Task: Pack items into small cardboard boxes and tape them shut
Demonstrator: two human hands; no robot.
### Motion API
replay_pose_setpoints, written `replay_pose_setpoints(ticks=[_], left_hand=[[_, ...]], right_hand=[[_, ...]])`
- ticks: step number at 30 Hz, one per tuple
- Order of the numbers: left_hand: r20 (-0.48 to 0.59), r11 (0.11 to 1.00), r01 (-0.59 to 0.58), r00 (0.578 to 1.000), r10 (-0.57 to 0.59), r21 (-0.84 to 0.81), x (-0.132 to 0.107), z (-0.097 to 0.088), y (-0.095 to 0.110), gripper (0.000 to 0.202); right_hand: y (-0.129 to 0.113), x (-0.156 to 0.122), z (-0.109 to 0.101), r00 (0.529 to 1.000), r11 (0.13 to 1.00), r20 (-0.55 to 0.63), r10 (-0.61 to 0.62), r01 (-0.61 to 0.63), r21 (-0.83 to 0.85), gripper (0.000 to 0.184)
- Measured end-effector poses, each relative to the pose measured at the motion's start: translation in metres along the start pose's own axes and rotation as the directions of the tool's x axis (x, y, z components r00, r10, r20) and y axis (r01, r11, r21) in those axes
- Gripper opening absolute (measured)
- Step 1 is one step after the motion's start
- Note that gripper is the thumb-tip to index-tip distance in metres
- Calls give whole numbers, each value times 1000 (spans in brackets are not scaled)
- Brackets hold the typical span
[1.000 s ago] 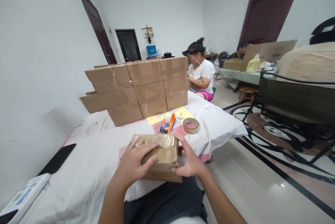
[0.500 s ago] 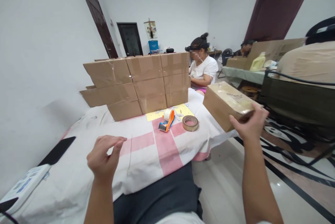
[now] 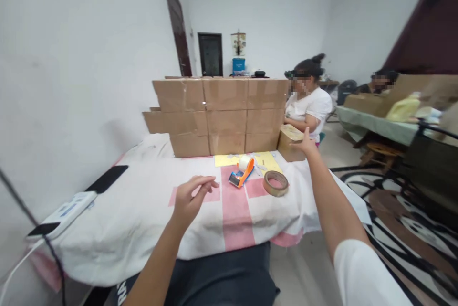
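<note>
At the right end of the stack, a taped cardboard box (image 3: 289, 146) sits on the cloth-covered table. My right hand (image 3: 305, 144) reaches out to it and grips its right side. Left of that box rises a stack of brown cardboard boxes (image 3: 227, 122), several wide and three layers high. My left hand (image 3: 193, 197) hovers over the near part of the cloth, fingers loosely bent and holding nothing. Between my arms lie an orange and blue tape dispenser (image 3: 245, 172) with a clear roll and a roll of brown tape (image 3: 275, 183).
A yellow sheet (image 3: 266, 160) lies at the stack's foot. On the left are a black phone-like slab (image 3: 107, 178) and a white power strip (image 3: 73, 208). A person in a white shirt (image 3: 313, 105) sits behind the table's right end. A green chair (image 3: 429, 167) stands at right.
My right hand has carried the box forward and left, down to the right end of the stack. My left hand has moved forward over the cloth. The view has turned left.
</note>
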State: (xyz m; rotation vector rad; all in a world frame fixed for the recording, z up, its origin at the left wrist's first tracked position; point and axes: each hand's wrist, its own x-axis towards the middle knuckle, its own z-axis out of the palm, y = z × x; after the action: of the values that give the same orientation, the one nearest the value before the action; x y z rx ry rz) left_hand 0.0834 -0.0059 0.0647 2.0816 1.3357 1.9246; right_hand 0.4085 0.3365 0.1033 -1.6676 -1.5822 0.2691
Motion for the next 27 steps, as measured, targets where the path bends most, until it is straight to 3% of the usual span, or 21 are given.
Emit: replay_pose_setpoints(ticks=[3,6,9,12,15,18,23,27], left_hand=[[-69,973,87,992,-104,-213,2,1,4,15],[-63,943,92,991,-118,-320,3,-8,9,12],[-35,945,83,994,-99,-316,-4,-25,12,18],[-23,938,123,990,-138,-325,-14,-45,13,27],[3,944,142,989,-148,-296,-25,-65,9,36],[-147,950,115,976,-163,-289,-33,-85,-3,50],[-342,905,183,882,-323,-384,-46,-125,-42,41],[-501,874,180,760,-414,-451,-59,-156,-77,34]], right_hand=[[-42,-40,10,970,970,-70,-232,236,57,91],[-75,-127,27,867,816,-122,-484,497,296,77],[-101,-221,37,786,663,-60,-615,556,501,63],[-125,-284,46,742,591,14,-670,521,616,49],[-147,-309,62,696,553,78,-713,491,673,41],[-172,-317,84,655,555,149,-741,474,684,34],[-226,-326,129,552,589,317,-771,428,686,22],[-269,-327,182,467,635,448,-762,408,656,17]])
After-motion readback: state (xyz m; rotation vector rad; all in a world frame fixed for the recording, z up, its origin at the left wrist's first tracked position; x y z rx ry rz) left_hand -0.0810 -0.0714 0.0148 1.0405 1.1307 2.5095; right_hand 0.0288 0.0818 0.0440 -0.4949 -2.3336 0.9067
